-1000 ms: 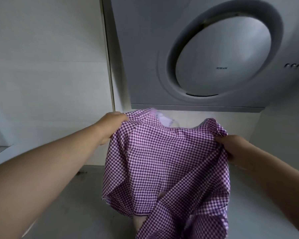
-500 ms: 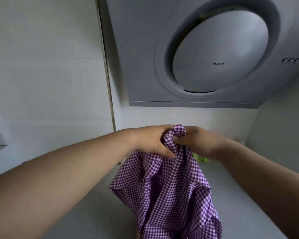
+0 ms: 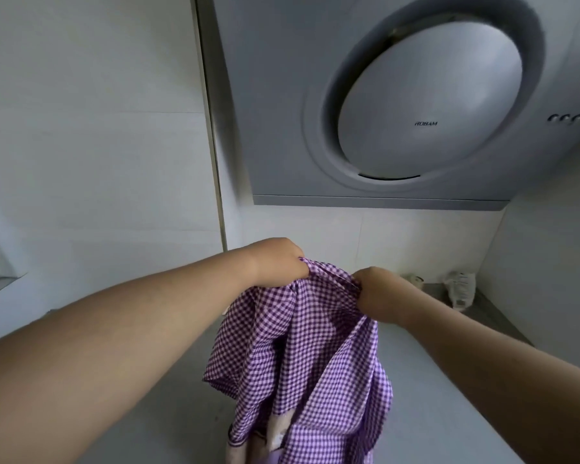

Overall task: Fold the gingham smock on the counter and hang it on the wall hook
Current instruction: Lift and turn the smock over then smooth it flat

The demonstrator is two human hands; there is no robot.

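Purple gingham smock point(image 3: 302, 356), soft, draped, bunched

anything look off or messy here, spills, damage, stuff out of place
Nothing looks spilled or damaged. The gingham smock hangs bunched and uneven from the left hand and right hand, not yet neatly folded. A white bag slumps in the far corner of the counter, beside a small item too blurred to identify.

A home kitchen: a grey range hood point(image 3: 399, 105) with a round panel marked ROBAM hangs on a white tiled wall point(image 3: 91, 145) above a pale grey counter point(image 3: 426, 396), where a small white bag point(image 3: 462, 291) stands in the far right corner.
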